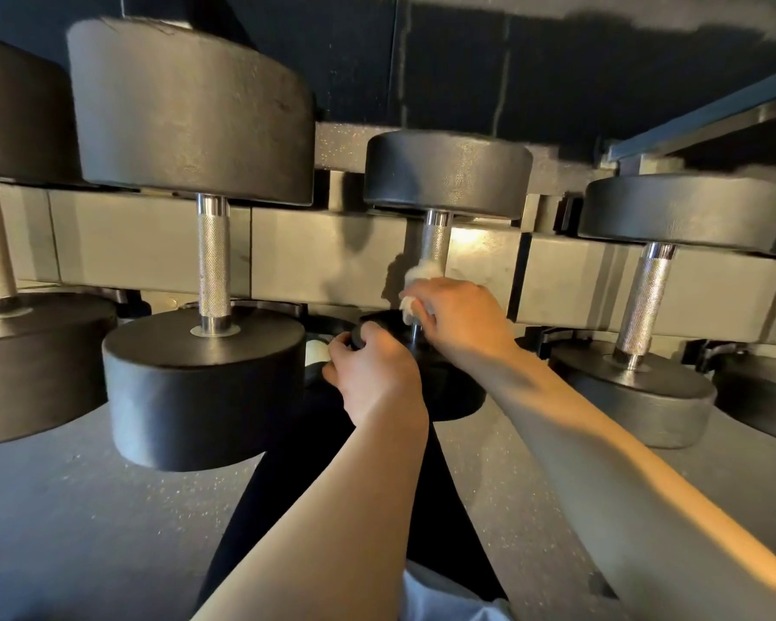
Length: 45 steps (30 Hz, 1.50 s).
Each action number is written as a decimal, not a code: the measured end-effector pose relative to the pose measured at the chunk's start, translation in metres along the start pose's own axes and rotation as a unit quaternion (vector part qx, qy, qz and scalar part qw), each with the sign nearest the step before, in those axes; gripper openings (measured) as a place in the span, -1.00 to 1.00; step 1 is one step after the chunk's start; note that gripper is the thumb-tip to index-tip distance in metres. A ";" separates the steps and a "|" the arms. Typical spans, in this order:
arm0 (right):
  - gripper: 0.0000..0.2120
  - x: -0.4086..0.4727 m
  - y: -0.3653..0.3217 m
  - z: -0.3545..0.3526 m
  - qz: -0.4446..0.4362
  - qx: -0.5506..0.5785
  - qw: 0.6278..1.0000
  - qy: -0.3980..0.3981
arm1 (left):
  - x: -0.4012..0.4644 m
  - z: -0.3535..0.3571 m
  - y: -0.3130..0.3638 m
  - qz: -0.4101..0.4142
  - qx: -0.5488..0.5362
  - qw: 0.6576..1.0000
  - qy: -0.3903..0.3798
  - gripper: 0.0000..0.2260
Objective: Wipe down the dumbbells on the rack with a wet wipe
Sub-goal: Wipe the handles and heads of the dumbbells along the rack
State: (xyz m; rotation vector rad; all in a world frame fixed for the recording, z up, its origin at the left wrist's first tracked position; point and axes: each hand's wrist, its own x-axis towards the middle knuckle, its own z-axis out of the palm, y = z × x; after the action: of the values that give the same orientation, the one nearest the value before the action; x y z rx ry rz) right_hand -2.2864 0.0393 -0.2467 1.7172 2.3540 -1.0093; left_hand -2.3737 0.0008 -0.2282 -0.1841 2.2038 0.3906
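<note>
the risks, judged from how things lie: to the left of both hands the large dumbbell juts its near head over the rack edge, close beside the left hand, and a jolt along the rack could bring that mass toward the knuckles; the left hand itself is curled over the rim of the near head of the middle dumbbell, fingers wrapped round the black edge, apparently steadying it, and if that hold slackened while the handle is rubbed, the weight could turn in its cradle or pinch the fingers against the saddle; just right of it, the right hand is clenched round the lower part of the knurled handle with the white wet wipe bunched inside the grip, scraps of it showing above and below the fingers; the coarse knurling could shred the damp wipe and leave lint, and the far head, beyond the right hand, looks easy to skip; further right of the right hand sits another dumbbell, apart from both hands, its state of cleaning impossible to tell.
</note>
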 end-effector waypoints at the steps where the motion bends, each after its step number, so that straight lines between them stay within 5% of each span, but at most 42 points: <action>1: -0.77 -0.002 -0.001 -0.002 -0.003 0.003 0.999 -0.036 | 0.000 0.000 0.000 0.001 -0.003 1.000 -0.001 -0.64; 4: -0.76 -0.007 0.000 -0.014 -0.004 0.034 0.987 -0.156 | 0.003 0.001 0.000 -0.001 0.000 1.000 0.006 -0.63; 6: -0.71 -0.006 0.002 -0.020 -0.028 -0.024 0.987 -0.155 | 0.003 0.002 -0.001 -0.006 -0.002 1.000 0.009 -0.63; 14: -0.71 0.040 0.011 -0.029 -0.021 -0.096 0.986 0.136 | 0.002 0.002 -0.001 0.004 -0.002 1.000 0.004 -0.65; 16: -0.72 0.033 0.015 -0.023 0.007 0.000 0.995 0.097 | 0.002 0.001 -0.001 0.005 -0.002 1.000 0.002 -0.65; 18: -0.73 0.020 0.019 -0.018 0.015 0.081 0.996 -0.027 | 0.001 0.001 -0.001 0.008 0.002 1.000 0.000 -0.65; 21: -0.75 0.003 0.013 -0.013 -0.027 0.059 0.976 -0.207 | 0.001 0.000 0.000 0.007 0.008 1.000 0.001 -0.64; 23: -0.73 0.001 0.012 -0.012 -0.037 0.021 0.974 -0.221 | 0.001 0.001 0.001 0.000 0.008 1.000 0.003 -0.64; 31: -0.66 0.028 0.025 -0.041 -0.016 -0.078 0.997 0.008 | 0.000 -0.001 0.001 0.013 0.010 1.000 -0.020 -0.62; 35: -0.64 0.029 0.028 -0.036 -0.011 -0.025 0.996 0.087 | 0.000 -0.001 0.002 0.008 0.001 1.000 -0.020 -0.61; 39: -0.66 0.011 0.032 -0.023 0.007 0.148 0.989 -0.010 | 0.000 -0.003 0.000 0.011 0.005 1.000 -0.029 -0.60; 45: -0.44 -0.003 0.041 -0.017 -0.014 0.071 0.986 -0.153 | 0.002 0.000 0.000 0.011 -0.006 1.000 -0.020 -0.62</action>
State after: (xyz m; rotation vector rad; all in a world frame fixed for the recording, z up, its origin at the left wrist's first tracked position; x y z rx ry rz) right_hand -2.2439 0.0524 -0.2513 1.4475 2.1637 -1.3665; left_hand -2.3747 0.0004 -0.2302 -0.1576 2.1659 0.4159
